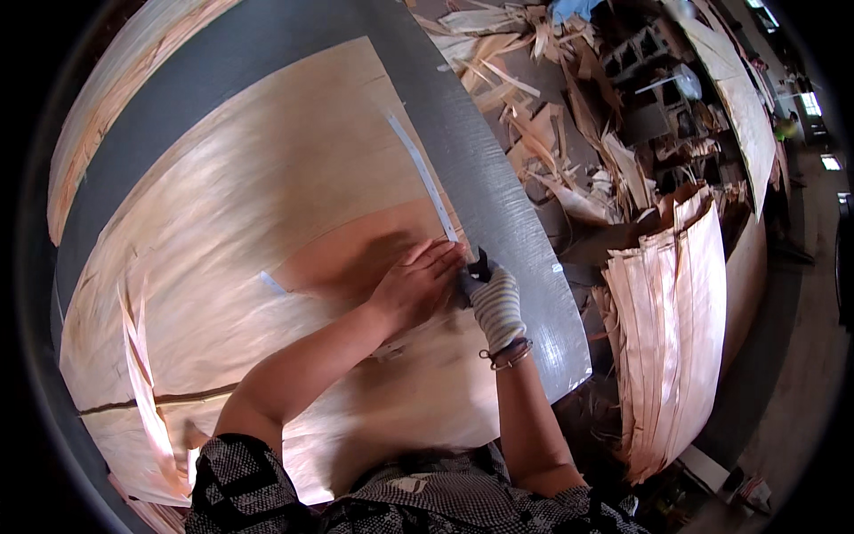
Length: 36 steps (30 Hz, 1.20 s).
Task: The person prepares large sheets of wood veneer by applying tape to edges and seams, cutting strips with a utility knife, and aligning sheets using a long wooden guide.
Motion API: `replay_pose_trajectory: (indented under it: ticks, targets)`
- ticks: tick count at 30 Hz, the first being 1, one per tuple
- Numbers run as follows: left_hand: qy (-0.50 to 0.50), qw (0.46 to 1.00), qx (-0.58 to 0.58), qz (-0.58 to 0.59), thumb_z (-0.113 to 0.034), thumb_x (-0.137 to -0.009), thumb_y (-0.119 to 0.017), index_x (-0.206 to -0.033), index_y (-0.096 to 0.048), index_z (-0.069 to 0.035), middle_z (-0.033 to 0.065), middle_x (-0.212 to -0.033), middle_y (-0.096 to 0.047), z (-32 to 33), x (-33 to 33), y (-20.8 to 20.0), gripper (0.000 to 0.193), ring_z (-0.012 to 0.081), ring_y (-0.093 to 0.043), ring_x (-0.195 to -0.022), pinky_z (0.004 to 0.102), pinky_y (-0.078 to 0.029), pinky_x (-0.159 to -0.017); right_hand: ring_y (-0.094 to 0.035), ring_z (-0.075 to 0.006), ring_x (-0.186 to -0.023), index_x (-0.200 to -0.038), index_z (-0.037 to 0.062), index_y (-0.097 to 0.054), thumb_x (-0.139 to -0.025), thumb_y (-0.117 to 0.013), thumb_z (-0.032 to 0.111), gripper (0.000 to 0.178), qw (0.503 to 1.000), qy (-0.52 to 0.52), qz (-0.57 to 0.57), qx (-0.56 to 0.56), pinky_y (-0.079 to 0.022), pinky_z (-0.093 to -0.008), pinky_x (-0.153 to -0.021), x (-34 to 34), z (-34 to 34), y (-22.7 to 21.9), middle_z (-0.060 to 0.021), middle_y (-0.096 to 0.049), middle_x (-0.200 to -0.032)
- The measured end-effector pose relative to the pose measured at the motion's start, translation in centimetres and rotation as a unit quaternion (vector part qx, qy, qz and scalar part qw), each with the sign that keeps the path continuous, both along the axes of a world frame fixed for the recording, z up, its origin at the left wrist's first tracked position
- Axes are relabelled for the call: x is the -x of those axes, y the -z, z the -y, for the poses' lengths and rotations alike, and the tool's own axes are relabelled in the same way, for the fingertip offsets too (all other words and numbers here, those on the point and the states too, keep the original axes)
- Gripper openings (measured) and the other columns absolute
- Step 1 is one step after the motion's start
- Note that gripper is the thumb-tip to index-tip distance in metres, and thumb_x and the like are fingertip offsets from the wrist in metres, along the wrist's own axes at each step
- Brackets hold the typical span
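Observation:
A pale wood veneer sheet [258, 169] covers most of the grey table [485, 169]. On it lies a darker reddish-brown veneer piece [320, 254] with a curved edge. Along the sheet's right side runs a narrow whitish tape strip [418, 165]; a shorter bit of tape [272, 282] sits at the brown piece's left end. My bare left hand [420, 280] rests flat with fingers stretched, its fingertips at the strip's near end. Right beside them is my right hand [494, 298] in a striped glove, its fingers curled at something dark that I cannot make out.
A long torn veneer sliver [138, 356] lies at the left, near a dark gap across the sheet. Right of the table stands a veneer stack [672, 329]. Veneer scraps [543, 133] litter the floor beyond. Another veneer stack [116, 107] rises at the far left.

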<state>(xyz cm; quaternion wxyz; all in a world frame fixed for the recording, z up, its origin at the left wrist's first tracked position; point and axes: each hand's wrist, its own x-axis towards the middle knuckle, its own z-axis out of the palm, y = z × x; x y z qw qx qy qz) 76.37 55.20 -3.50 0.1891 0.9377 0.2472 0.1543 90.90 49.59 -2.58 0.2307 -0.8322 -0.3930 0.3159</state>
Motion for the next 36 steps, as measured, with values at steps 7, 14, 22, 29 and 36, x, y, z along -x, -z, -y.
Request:
replay_pose_trajectory:
  ticks: [7, 14, 22, 29, 36]
  targets:
    - [0.048, 0.989, -0.1, -0.094, -0.017, -0.079, -0.052, -0.11, -0.054, 0.001, 0.0138, -0.122, -0.05, -0.4, -1.8, -1.7, 0.037, 0.023, -0.046, -0.114, 0.0358, -0.031, -0.1, -0.059, -0.021, -0.058, -0.081, 0.0044, -0.06, -0.079, -0.058, 0.016, 0.012, 0.998, 0.058, -0.012, -0.026, -0.045, -0.0294, -0.052, -6.4, 1.9, -0.8, -0.0104, -0.063, -0.068]
    - [-0.121, 0.958, 0.197, 0.17, -0.025, -0.083, -0.056, -0.12, -0.048, -0.006, 0.0157, -0.119, -0.05, -1.7, -2.7, -4.7, 0.042, 0.0287, -0.047, -0.107, 0.0399, -0.036, -0.093, -0.054, -0.012, -0.06, -0.092, 0.0092, -0.053, -0.085, -0.055, 0.016, 0.01, 0.836, 0.147, -0.45, -0.278, -0.041, -0.0207, -0.051, -4.4, 5.0, -7.6, -0.007, -0.06, -0.078]
    - [-0.23, 0.957, 0.167, -0.063, -0.022, -0.067, -0.069, -0.101, -0.054, -0.006, 0.0119, -0.092, -0.054, 8.7, 11.6, -4.9, 0.041, 0.0288, -0.054, -0.088, 0.0381, -0.045, -0.077, -0.054, -0.0143, -0.064, -0.094, 0.0123, -0.051, -0.081, -0.063, 0.021, 0.019, 0.724, 0.039, -0.603, -0.334, -0.043, -0.023, -0.051, -3.7, 5.4, -11.0, -0.0041, -0.056, -0.076]
    - [-0.187, 0.964, 0.184, -0.036, -0.021, -0.074, -0.065, -0.084, -0.057, -0.006, 0.0068, -0.075, -0.056, 11.2, 14.4, -10.1, 0.019, 0.0259, -0.057, -0.066, 0.0357, -0.047, -0.057, -0.052, -0.007, -0.065, -0.092, 0.0075, -0.055, -0.087, -0.051, 0.02, 0.014, 0.669, 0.26, -0.625, -0.305, -0.036, -0.0178, -0.047, -5.6, 5.3, -7.6, -0.0024, -0.059, -0.083]
    - [-0.168, 0.958, 0.228, -0.037, -0.025, -0.075, -0.064, -0.079, -0.057, -0.006, 0.0074, -0.068, -0.055, 12.0, 15.0, -13.0, 0.021, 0.0274, -0.056, -0.061, 0.0364, -0.045, -0.054, -0.059, -0.0092, -0.069, -0.091, 0.0071, -0.058, -0.088, -0.049, 0.016, 0.013, 0.612, 0.21, -0.71, -0.28, -0.039, -0.0187, -0.049, -6.1, 6.2, -4.1, -0.0043, -0.063, -0.085]
